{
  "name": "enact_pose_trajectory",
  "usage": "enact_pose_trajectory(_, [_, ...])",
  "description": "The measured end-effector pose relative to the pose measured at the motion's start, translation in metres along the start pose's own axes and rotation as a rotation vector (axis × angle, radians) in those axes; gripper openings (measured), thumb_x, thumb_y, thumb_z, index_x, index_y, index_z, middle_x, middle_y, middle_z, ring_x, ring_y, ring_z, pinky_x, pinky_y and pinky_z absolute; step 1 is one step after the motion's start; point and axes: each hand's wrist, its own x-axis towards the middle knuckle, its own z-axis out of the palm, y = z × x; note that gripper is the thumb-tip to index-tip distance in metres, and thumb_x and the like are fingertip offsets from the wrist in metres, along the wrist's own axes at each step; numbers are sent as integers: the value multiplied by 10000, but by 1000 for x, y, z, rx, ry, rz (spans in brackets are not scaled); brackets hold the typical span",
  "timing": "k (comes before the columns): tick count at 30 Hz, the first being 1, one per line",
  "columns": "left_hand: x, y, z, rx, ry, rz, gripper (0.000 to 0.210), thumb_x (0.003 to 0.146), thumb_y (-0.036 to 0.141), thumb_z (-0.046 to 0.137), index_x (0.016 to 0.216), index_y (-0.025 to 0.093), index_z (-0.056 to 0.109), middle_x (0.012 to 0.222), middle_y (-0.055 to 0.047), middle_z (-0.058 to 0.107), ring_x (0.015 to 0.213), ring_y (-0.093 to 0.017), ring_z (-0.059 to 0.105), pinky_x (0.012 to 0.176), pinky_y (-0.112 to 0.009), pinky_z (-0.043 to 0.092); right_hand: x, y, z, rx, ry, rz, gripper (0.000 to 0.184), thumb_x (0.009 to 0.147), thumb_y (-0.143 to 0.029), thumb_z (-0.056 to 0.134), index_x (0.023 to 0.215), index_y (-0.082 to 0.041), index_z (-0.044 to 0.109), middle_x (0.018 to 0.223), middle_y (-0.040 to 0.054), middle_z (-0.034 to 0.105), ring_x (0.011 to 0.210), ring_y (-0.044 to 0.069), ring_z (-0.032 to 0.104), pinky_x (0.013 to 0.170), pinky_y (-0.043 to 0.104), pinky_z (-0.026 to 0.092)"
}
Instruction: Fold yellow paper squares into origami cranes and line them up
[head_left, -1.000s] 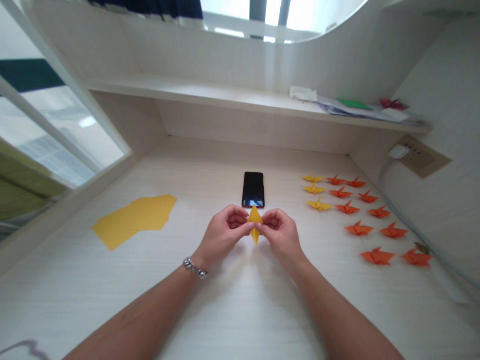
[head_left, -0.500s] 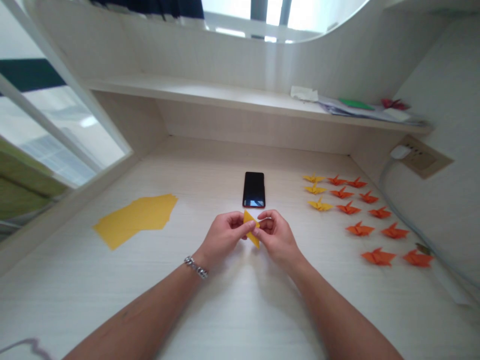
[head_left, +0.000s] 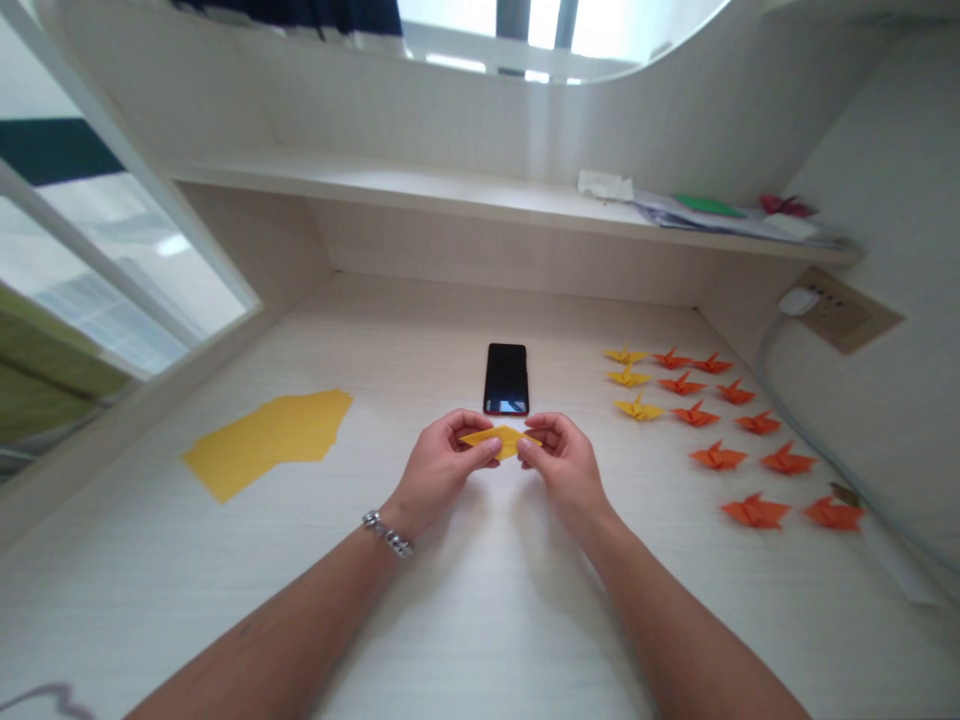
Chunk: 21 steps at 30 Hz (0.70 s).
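Between my two hands is a small folded piece of yellow paper (head_left: 507, 440), held level with its points to left and right. My left hand (head_left: 448, 458) pinches its left end, thumb in front and fingers behind. On the other end, my right hand (head_left: 561, 460) grips it the same way. The fingers partly cover both tips of the paper. Just beyond the hands lies a black smartphone (head_left: 506, 378), flat on the white desk (head_left: 405, 340).
Yellow paper sheets (head_left: 270, 440) lie spread at left. To the right stand yellow paper cranes (head_left: 637, 408) and several orange paper cranes (head_left: 756, 512). A grey cable (head_left: 806, 430) runs along the right wall from a plug (head_left: 799, 301). A shelf (head_left: 420, 195) crosses the back.
The folded yellow paper has turned from upright and slanted to lying crosswise. My hands have moved slightly apart, and my right hand now holds the paper's right end.
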Motion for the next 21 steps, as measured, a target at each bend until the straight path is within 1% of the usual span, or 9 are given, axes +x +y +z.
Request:
enact_pose_trajectory(2, [-1, 1, 1, 16, -27, 1, 297, 659, 270, 779, 867, 134, 616, 830, -50, 691, 712, -165, 668, 660, -289, 552, 0, 0, 0, -1, -22, 8, 279, 678, -273, 726, 886, -184, 563, 747, 8, 654, 638, 134, 615, 579, 258, 500])
enact_pose_trajectory(5, [-2, 3, 2, 43, -59, 1, 268, 662, 272, 778, 833, 122, 637, 786, -59, 696, 689, -163, 658, 645, -280, 539, -1, -1, 0, 12, -66, 28, 306, 658, -276, 753, 881, -181, 568, 705, 0, 658, 621, 138, 626, 587, 266, 508])
enact_pose_trajectory(8, [-1, 2, 1, -4, -55, 9, 283, 645, 249, 794, 838, 117, 634, 751, -54, 694, 638, -150, 642, 622, -281, 532, -2, -4, 0, 90, -87, 87, 342, 624, -290, 785, 865, -181, 568, 646, -12, 662, 578, 138, 629, 581, 274, 515])
enact_pose_trajectory(11, [0, 2, -1, -55, -76, 27, 298, 635, 222, 804, 850, 115, 627, 713, -43, 687, 600, -137, 627, 604, -278, 529, -3, -7, -1, 149, -110, 123, 345, 616, -299, 796, 856, -179, 580, 624, -18, 665, 560, 133, 632, 577, 267, 514])
enact_pose_trajectory(15, [0, 4, -5, -19, -110, 23, 284, 648, 219, 799, 863, 112, 648, 670, -32, 680, 589, -134, 630, 598, -268, 540, -3, -7, -2, 72, -196, 97, 306, 662, -337, 769, 872, -169, 623, 645, -6, 672, 559, 126, 628, 564, 253, 506])
enact_pose_trajectory(17, [0, 6, -6, -6, -149, -22, 302, 679, 250, 778, 920, 106, 667, 721, -57, 702, 636, -157, 659, 628, -291, 565, -2, -6, -2, 55, -191, 94, 286, 667, -353, 762, 846, -165, 641, 646, 0, 673, 545, 124, 620, 547, 252, 502])
enact_pose_trajectory(21, [0, 9, -6, -84, -194, -84, 364, 752, 321, 714, 1047, 113, 663, 928, -113, 722, 797, -219, 696, 716, -366, 597, 1, -6, -2, 126, -117, 91, 256, 649, -344, 768, 801, -172, 655, 632, -5, 669, 530, 115, 603, 541, 248, 497])
